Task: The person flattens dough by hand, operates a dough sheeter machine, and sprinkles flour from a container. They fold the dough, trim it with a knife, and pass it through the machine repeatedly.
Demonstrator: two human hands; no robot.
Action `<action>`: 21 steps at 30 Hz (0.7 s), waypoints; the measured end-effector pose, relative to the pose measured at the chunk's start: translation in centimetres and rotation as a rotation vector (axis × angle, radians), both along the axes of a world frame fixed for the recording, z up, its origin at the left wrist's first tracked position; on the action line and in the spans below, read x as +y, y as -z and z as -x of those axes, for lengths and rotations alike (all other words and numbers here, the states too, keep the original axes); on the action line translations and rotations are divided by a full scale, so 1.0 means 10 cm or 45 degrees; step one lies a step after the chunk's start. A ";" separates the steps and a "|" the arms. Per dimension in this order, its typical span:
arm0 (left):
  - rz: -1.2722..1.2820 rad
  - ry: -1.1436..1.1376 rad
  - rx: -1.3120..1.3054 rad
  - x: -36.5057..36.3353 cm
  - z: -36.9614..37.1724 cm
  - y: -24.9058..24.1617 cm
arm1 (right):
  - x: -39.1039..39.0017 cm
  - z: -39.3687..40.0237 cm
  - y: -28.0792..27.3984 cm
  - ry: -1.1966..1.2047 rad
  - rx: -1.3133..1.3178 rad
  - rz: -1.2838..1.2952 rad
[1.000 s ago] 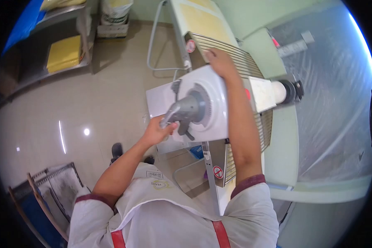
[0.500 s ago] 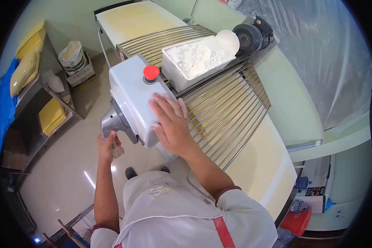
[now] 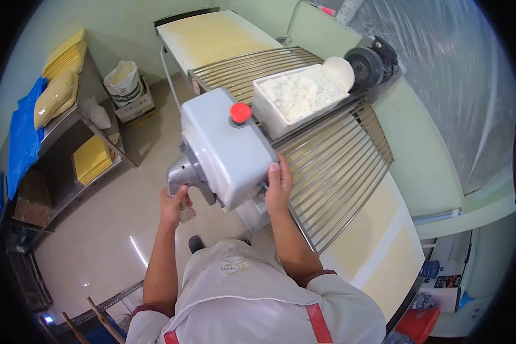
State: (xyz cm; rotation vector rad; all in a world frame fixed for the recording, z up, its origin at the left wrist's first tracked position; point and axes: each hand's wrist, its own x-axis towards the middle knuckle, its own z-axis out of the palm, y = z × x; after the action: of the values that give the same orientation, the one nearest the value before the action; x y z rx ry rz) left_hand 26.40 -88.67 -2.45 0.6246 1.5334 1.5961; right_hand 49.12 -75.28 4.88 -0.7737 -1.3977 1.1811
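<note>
A dough sheeter's grey housing [image 3: 226, 143] with a red stop button [image 3: 240, 113] stands before me. My left hand [image 3: 174, 205] is closed around the end of the metal lever [image 3: 183, 172] on the housing's left side. A pale ribbed piece [image 3: 187, 213] shows below those fingers; I cannot make out what it is. My right hand [image 3: 278, 184] is at the housing's right edge, thumb on the near side and fingers along the far side, partly hidden. Beyond it, a white tub [image 3: 269, 114] of flour [image 3: 301, 94] with a round white scoop [image 3: 339, 73] sits on the machine.
Wire guards [image 3: 332, 166] slope over the yellowish conveyor belt [image 3: 372, 229] on both sides. A dark motor [image 3: 366, 66] stands behind the tub. To the left are a metal shelf [image 3: 106, 135] with yellow packs and a white sack [image 3: 123, 83] in a box. Plastic sheeting [image 3: 441, 74] hangs at the right.
My right hand has moved from flat on top of the housing to its right edge. My left hand remains on the lever. The view has shifted, so the machine appears further right and lower.
</note>
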 end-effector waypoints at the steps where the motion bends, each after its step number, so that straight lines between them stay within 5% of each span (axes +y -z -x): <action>1: 0.002 0.019 0.011 0.01 0.00 0.00 | 0.00 0.00 0.00 0.023 -0.063 -0.016; 5: -0.020 0.083 -0.054 -0.04 0.05 0.02 | -0.03 0.11 0.09 0.355 0.009 0.197; 7: -0.079 0.214 -0.218 -0.11 0.09 0.13 | -0.04 0.13 0.03 0.276 0.152 0.244; 15: 0.234 0.262 0.060 -0.08 0.12 -0.02 | -0.01 0.20 0.01 0.446 0.117 0.179; 18: -0.206 0.219 0.365 -0.01 0.30 0.11 | -0.02 0.22 0.02 0.481 0.108 0.130; 21: -0.084 0.332 0.291 -0.04 0.35 0.12 | -0.05 0.29 -0.02 0.577 0.100 0.149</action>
State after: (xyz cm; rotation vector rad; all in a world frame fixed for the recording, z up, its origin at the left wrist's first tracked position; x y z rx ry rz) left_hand 22.91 -89.05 -3.62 1.0298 1.4948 1.4177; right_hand 46.20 -75.79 5.08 -1.0503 -1.0231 0.9295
